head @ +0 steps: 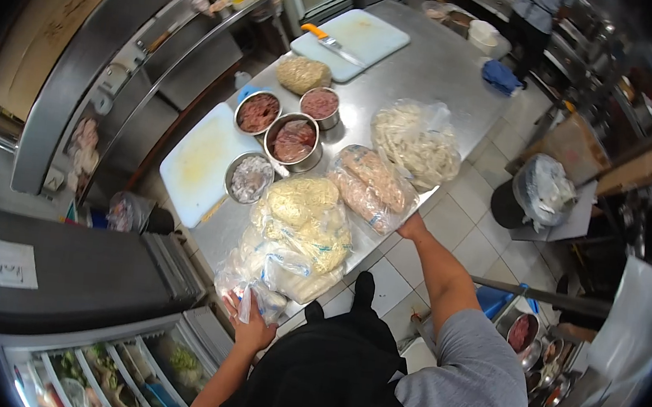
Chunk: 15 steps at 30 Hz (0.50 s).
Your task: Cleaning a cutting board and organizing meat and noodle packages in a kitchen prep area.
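My left hand (251, 319) rests on a clear plastic bag (270, 303) at the near left corner of the steel table (363, 114); whether its fingers grip the film is unclear. My right hand (411, 227) is at the table's near edge, beside a bag of pinkish ground meat (371, 187); its fingers are partly hidden. Between the hands lies a bag of yellowish noodles (302, 213) on paler bags. A bag of whitish strips (415, 144) sits further right. Steel containers of raw meat (292, 140) and a container of greyish pieces (249, 178) stand behind.
Two white cutting boards (196, 163) lie on the table, the far one under an orange-handled knife (331, 42). A bag of grain-like food (304, 75) is near them. An opened refrigerated drawer unit (113, 371) is at lower left, a lined bin (542, 193) at right. Another person (537, 18) stands far off.
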Each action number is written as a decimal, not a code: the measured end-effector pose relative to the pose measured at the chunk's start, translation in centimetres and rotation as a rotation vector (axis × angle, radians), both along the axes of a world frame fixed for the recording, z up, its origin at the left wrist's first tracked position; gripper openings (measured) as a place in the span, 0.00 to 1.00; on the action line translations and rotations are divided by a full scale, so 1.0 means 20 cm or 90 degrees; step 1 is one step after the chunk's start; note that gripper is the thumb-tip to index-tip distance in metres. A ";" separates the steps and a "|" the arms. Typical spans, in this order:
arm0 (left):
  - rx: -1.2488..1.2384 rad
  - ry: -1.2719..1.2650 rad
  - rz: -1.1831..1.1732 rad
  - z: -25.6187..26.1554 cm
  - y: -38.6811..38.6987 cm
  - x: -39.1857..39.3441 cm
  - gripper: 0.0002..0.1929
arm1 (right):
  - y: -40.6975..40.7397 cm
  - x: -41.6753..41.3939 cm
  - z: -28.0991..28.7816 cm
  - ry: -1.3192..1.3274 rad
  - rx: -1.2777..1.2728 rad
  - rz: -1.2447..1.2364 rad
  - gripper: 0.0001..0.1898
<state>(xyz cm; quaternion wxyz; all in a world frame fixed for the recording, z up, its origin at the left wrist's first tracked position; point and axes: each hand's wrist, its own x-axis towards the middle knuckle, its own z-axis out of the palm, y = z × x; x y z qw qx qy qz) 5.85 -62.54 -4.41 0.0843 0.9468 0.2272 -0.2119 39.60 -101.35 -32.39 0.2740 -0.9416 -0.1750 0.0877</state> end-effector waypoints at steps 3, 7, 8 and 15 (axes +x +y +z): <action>0.008 0.021 0.051 0.04 -0.05 0.04 0.61 | 0.00 0.19 -0.11 0.032 0.203 0.123 0.32; 0.046 0.054 0.119 0.03 -0.10 0.08 0.61 | 0.10 0.34 -0.14 0.059 0.259 0.144 0.32; 0.053 0.071 0.136 0.03 -0.11 0.08 0.61 | 0.12 0.35 -0.14 0.067 0.276 0.143 0.32; 0.079 0.024 0.112 -0.03 -0.12 0.05 0.59 | 0.09 0.20 -0.29 0.154 0.404 0.111 0.31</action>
